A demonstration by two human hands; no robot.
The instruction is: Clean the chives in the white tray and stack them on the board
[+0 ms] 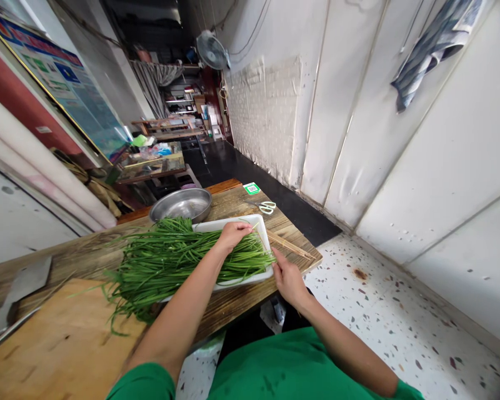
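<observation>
A big heap of green garlic chives (162, 255) lies in a white tray (266, 239), leaves spilling over its left side. Above the stem ends, my left hand (232, 235) is closed in a pinch on a pale chive stalk. My right hand (290, 282) is closed at the tray's right corner, gripping a thin bamboo skewer that slants up toward the left hand. Its fingers partly hide the skewer. More bamboo skewers (291, 245) lie loose on the wooden table (220, 316), just right of the tray.
Behind the tray are a metal bowl (181, 204), scissors (267, 208) and a green code card (252, 189). A cutting board (62, 344) and a cleaver (29, 280) lie at left. The table's right edge drops to a speckled floor (383, 311).
</observation>
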